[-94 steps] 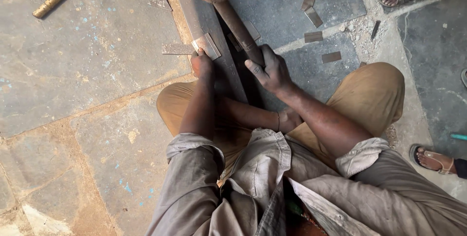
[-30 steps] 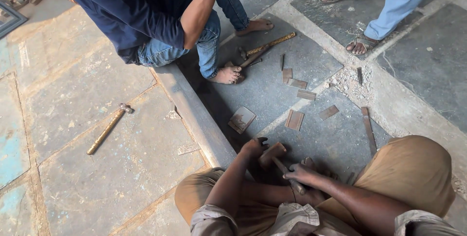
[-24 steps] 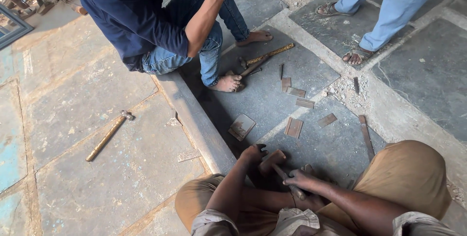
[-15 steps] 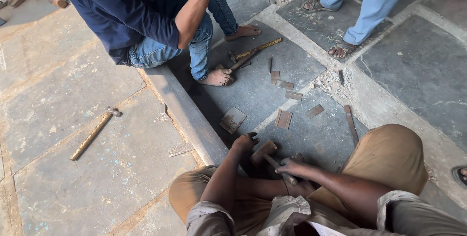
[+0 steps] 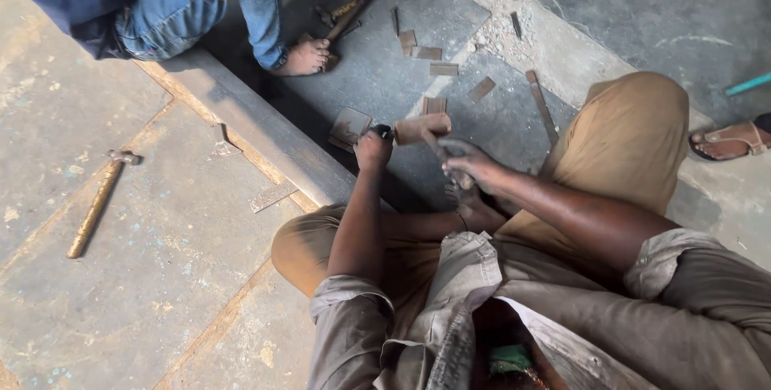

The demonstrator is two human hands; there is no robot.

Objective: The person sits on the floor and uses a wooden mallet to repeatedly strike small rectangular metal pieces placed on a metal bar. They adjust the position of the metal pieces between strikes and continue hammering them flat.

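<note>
Right now your left hand (image 5: pixel 373 149) is fisted around a dark chisel (image 5: pixel 383 130) just beside the long plank (image 5: pixel 265 129). Your right hand (image 5: pixel 474 167) grips the handle of a wooden mallet (image 5: pixel 422 128), its head touching the chisel.

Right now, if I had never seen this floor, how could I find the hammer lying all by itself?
Start at the long dark plank crossing the stone floor. On its left side lies one hammer, alone, with a pale wooden handle and small metal head, untouched.
</note>
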